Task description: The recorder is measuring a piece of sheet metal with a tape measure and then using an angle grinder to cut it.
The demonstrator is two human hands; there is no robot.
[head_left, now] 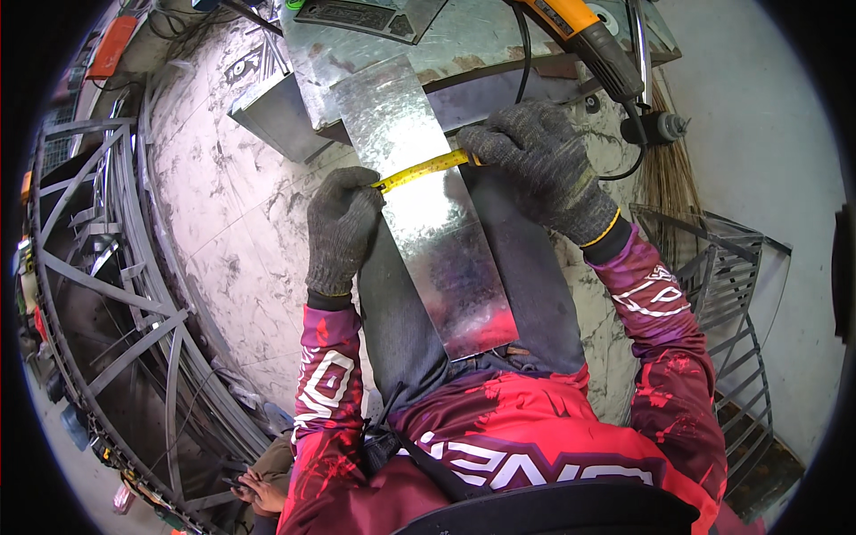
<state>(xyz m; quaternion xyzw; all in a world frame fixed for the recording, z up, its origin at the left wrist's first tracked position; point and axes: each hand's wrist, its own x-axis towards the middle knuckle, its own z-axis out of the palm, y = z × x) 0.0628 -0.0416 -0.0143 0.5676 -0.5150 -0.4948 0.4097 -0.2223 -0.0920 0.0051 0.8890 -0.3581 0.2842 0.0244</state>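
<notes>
A long strip of shiny sheet metal (455,259) lies over my lap, its far end resting on the metal-topped workbench (481,40). Across its width stretches a yellow tape measure (423,171). My left hand (343,227), in a dark grey knit glove, pinches the tape's end at the strip's left edge. At the right edge my gloved right hand (535,165) is closed around the other end of the tape; the palm hides most of what it grips there, including any case.
An orange and black power tool (593,45) lies on the bench at the right, its cable hanging down. Metal bars and a frame (116,276) fill the left side. A metal rack (736,303) stands at right. Another person's hand (259,492) shows at lower left.
</notes>
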